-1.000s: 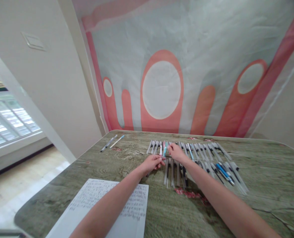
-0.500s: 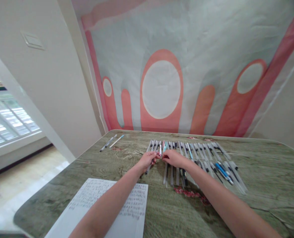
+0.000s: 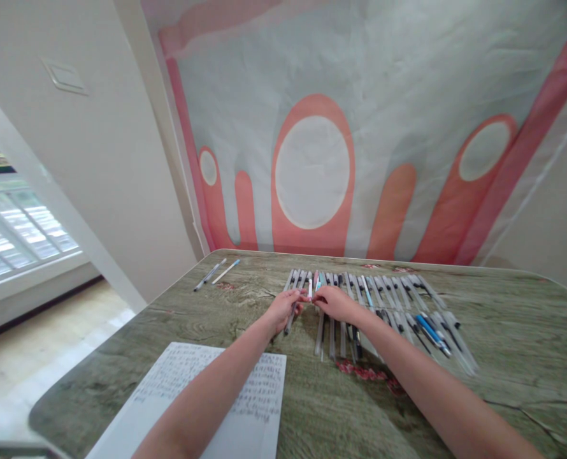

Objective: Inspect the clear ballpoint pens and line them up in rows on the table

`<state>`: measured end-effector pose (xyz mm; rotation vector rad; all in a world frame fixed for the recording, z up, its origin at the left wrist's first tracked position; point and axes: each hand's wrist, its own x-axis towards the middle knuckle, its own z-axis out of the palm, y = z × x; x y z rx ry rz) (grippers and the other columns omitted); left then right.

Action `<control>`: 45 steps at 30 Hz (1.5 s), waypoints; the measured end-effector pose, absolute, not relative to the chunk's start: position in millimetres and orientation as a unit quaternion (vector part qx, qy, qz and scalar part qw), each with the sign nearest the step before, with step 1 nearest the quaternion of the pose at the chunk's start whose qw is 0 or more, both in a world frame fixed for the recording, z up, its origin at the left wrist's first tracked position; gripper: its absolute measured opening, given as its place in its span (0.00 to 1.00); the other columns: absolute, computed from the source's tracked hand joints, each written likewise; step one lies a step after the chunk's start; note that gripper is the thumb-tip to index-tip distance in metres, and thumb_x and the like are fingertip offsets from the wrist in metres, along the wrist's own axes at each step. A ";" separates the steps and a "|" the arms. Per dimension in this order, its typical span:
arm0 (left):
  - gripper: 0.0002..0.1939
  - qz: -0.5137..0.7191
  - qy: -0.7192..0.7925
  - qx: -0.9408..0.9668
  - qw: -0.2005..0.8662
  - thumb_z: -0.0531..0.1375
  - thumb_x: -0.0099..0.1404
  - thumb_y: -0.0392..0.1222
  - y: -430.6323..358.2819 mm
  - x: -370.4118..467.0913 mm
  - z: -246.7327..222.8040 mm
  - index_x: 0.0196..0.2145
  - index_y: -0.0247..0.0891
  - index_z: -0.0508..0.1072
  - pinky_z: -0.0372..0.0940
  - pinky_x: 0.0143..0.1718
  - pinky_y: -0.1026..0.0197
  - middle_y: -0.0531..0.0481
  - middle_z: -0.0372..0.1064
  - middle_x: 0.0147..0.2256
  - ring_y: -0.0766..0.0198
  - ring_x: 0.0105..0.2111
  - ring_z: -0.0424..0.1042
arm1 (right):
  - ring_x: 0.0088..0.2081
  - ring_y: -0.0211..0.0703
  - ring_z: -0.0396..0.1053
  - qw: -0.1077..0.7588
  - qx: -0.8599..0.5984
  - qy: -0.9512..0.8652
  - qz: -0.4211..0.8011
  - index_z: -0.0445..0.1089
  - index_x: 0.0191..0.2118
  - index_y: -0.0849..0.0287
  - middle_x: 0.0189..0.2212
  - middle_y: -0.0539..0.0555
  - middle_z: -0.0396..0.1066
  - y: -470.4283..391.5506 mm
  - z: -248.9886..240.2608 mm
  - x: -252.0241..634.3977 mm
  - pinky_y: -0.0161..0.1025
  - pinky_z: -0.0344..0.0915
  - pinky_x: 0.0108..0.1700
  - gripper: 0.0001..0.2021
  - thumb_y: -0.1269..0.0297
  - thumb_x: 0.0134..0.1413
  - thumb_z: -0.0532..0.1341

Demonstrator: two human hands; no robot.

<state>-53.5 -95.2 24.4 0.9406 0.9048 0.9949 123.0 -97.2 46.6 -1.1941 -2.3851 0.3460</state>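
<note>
My left hand (image 3: pixel 282 310) is closed round a clear pen (image 3: pixel 290 321), whose dark end points down toward me. Its fingertips reach to a white-and-pink pen (image 3: pixel 310 288) in the back row. Just to the right, my right hand (image 3: pixel 335 303) is closed in a pinch over the rows of pens; what its fingertips hold is hidden. Behind and beside the hands runs a back row of clear pens (image 3: pixel 391 290), with a light blue one (image 3: pixel 367 291) among them. A front row of pens (image 3: pixel 331 338) lies partly under my right hand and forearm.
A few separate pens (image 3: pixel 209 275) lie at the table's far left. A sheet of handwritten paper (image 3: pixel 259 414) is under my left forearm. Thick blue pens (image 3: pixel 431 335) sit in the front row's right part. The wood-patterned table (image 3: pixel 517 344) meets a wall with a pink-patterned covering.
The pen in my left hand has tilted a little more upright. Both hands stay close together over the same spot, and the view has shifted slightly.
</note>
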 end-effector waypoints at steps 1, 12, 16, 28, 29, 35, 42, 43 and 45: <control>0.12 0.458 0.390 0.404 0.689 0.56 0.56 0.39 -95.3 -53.2 26.3 0.38 0.32 0.67 0.54 0.18 0.72 0.46 0.69 0.28 0.73 0.20 0.64 | 0.28 0.36 0.63 0.232 -0.442 -0.856 0.133 0.70 0.27 0.62 0.25 0.54 0.69 -96.9 47.8 122.6 0.31 0.54 0.31 0.09 0.67 0.48 0.53; 0.06 0.635 0.267 0.318 0.652 0.51 0.61 0.38 -94.4 -53.2 49.6 0.37 0.35 0.60 0.61 0.41 0.60 0.41 0.67 0.41 0.63 0.41 0.67 | 0.20 0.31 0.61 0.210 -0.377 -0.783 0.449 0.67 0.28 0.64 0.22 0.50 0.68 -115.8 59.9 107.2 0.28 0.56 0.22 0.17 0.55 0.51 0.49; 0.09 0.598 0.258 0.354 0.671 0.53 0.59 0.38 -99.0 -52.2 49.2 0.39 0.36 0.61 0.62 0.41 0.58 0.42 0.66 0.42 0.61 0.42 0.67 | 0.18 0.31 0.60 0.245 -0.432 -0.761 0.418 0.66 0.24 0.64 0.18 0.49 0.65 -111.0 56.7 108.6 0.28 0.54 0.20 0.16 0.56 0.50 0.51; 0.12 0.603 0.257 0.383 0.651 0.57 0.56 0.39 -98.4 -52.7 42.4 0.38 0.35 0.61 0.60 0.44 0.57 0.45 0.69 0.38 0.62 0.42 0.67 | 0.19 0.31 0.60 0.252 -0.438 -0.769 0.391 0.69 0.28 0.64 0.20 0.51 0.68 -104.3 52.8 116.6 0.28 0.54 0.22 0.18 0.56 0.51 0.49; 0.11 0.605 0.258 0.383 0.649 0.57 0.56 0.39 -98.1 -52.8 41.9 0.37 0.35 0.62 0.60 0.44 0.57 0.45 0.69 0.38 0.62 0.42 0.67 | 0.19 0.31 0.60 0.252 -0.446 -0.772 0.376 0.69 0.27 0.64 0.20 0.51 0.68 -104.1 53.3 116.7 0.28 0.54 0.22 0.18 0.56 0.51 0.50; 0.11 0.622 0.305 0.358 0.626 0.59 0.53 0.41 -97.2 -52.6 39.3 0.31 0.35 0.60 0.63 0.40 0.60 0.46 0.70 0.35 0.65 0.37 0.69 | 0.19 0.32 0.58 0.258 -0.472 -0.813 0.224 0.69 0.20 0.63 0.14 0.50 0.64 -106.5 59.6 118.1 0.30 0.49 0.23 0.17 0.57 0.49 0.52; 0.12 0.631 0.313 0.343 0.621 0.60 0.53 0.41 -94.8 -53.3 39.5 0.28 0.35 0.59 0.64 0.37 0.64 0.47 0.70 0.33 0.68 0.34 0.70 | 0.20 0.32 0.61 0.266 -0.450 -0.778 0.349 0.69 0.27 0.64 0.20 0.51 0.68 -104.5 59.7 116.3 0.29 0.52 0.21 0.20 0.52 0.50 0.49; 0.12 0.633 0.310 0.342 0.622 0.60 0.53 0.41 -94.9 -53.1 39.7 0.28 0.35 0.58 0.64 0.38 0.64 0.47 0.70 0.33 0.68 0.34 0.70 | 0.20 0.32 0.61 0.263 -0.446 -0.763 0.387 0.69 0.28 0.64 0.21 0.52 0.68 -104.2 59.3 115.9 0.29 0.52 0.21 0.22 0.52 0.52 0.46; 0.12 0.635 0.308 0.338 0.623 0.60 0.53 0.41 -95.5 -52.6 40.2 0.28 0.35 0.59 0.64 0.38 0.64 0.48 0.70 0.33 0.68 0.34 0.70 | 0.20 0.32 0.61 0.275 -0.446 -0.742 0.418 0.68 0.28 0.65 0.21 0.52 0.68 -104.0 58.9 115.4 0.28 0.54 0.21 0.22 0.53 0.53 0.45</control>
